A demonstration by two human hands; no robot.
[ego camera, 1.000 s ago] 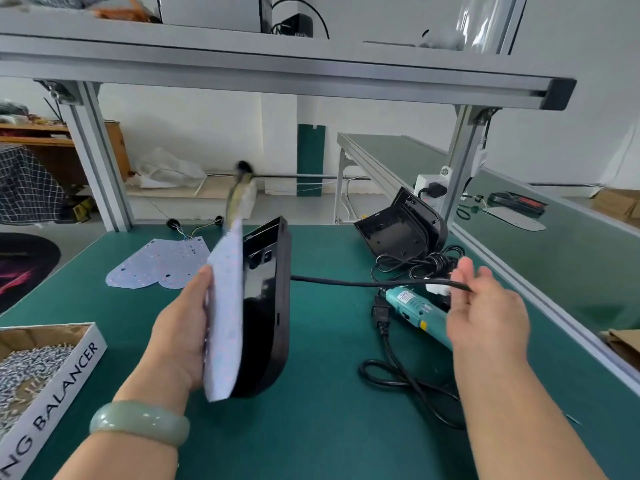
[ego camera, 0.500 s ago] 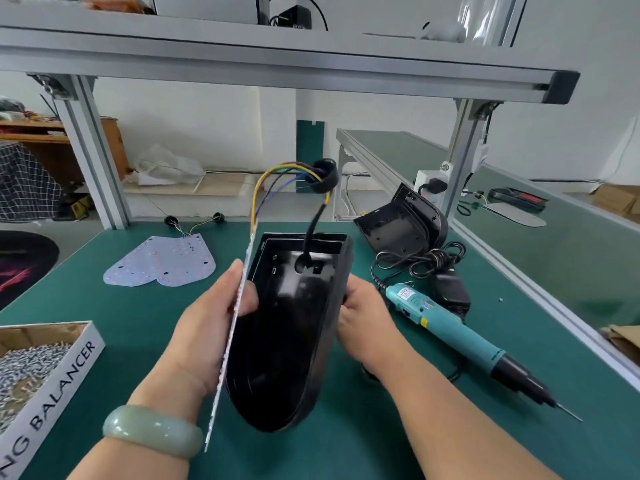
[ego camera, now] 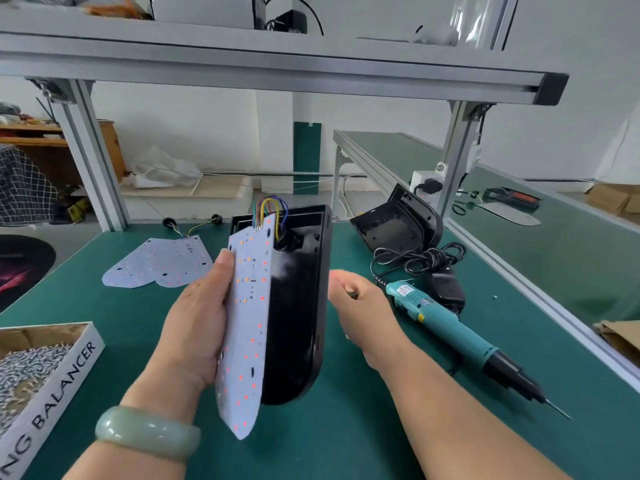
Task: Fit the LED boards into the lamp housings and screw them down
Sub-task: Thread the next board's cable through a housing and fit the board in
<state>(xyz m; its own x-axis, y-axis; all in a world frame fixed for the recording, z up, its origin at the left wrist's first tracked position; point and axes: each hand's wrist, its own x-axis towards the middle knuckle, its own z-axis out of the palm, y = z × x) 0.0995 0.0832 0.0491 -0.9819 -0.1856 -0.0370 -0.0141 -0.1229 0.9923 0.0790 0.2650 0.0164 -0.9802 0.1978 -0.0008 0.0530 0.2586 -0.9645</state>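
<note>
Against the lamp housing's (ego camera: 298, 306) left rim, the left grip (ego camera: 197, 317) clasps the LED board (ego camera: 250, 306); the right grip (ego camera: 360, 308) curls just right of the housing, and I cannot tell whether it holds anything.

Three LED boards (ego camera: 246, 327) (ego camera: 131, 270) (ego camera: 183, 259), two housings (ego camera: 298, 323) (ego camera: 398, 226), one screwdriver (ego camera: 450, 329).

"NG BALANCER" in black capitals on the white side of the screw box (ego camera: 52, 393), screwdriver label (ego camera: 405, 292) unreadable

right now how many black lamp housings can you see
2. One lamp housing stands upright at centre, against the LED board in the left hand; the other housing lies farther back, to the right.
</note>
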